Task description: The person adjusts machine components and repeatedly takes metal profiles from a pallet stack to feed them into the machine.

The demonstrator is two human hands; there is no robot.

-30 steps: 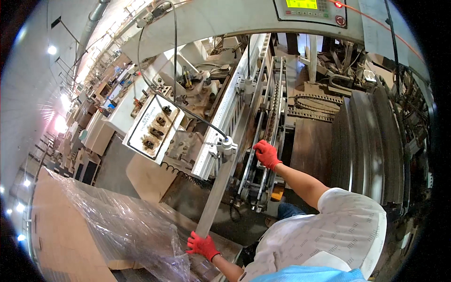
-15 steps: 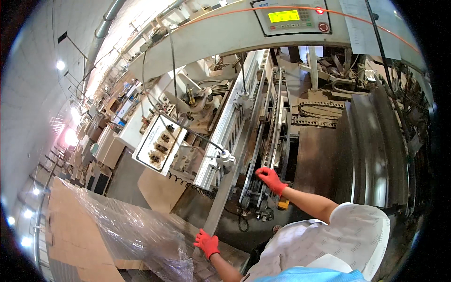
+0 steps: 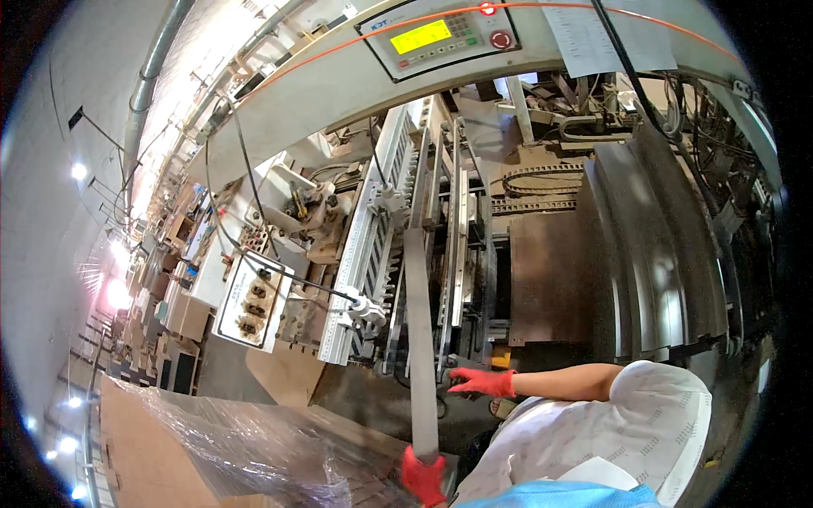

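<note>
A long, narrow grey board [image 3: 422, 339] stretches away from me, over the dark rails [image 3: 464, 245] of a machine. My left hand [image 3: 424, 476], in a red glove, is wrapped round the board's near end. To the right of the board is my right hand [image 3: 483, 382], also red-gloved. Its fingers are stretched out toward the board's edge with nothing in them, and a small gap seems to lie between. Left of the board runs the machine's white toothed rail [image 3: 343, 326], with a white clamp-like fitting [image 3: 364, 309] on it.
A control panel [image 3: 446, 38] with a yellow screen and red button spans above. Stacked brown panels [image 3: 550, 288] and dark glossy panels [image 3: 639, 254] stand at the right. Plastic-wrapped boards [image 3: 246, 432] lie at lower left. A cable crosses near a switch box [image 3: 254, 303].
The board has come away from the white rail and swung right, with my left hand still on its near end. My right hand has drawn back toward me and its fingers have straightened.
</note>
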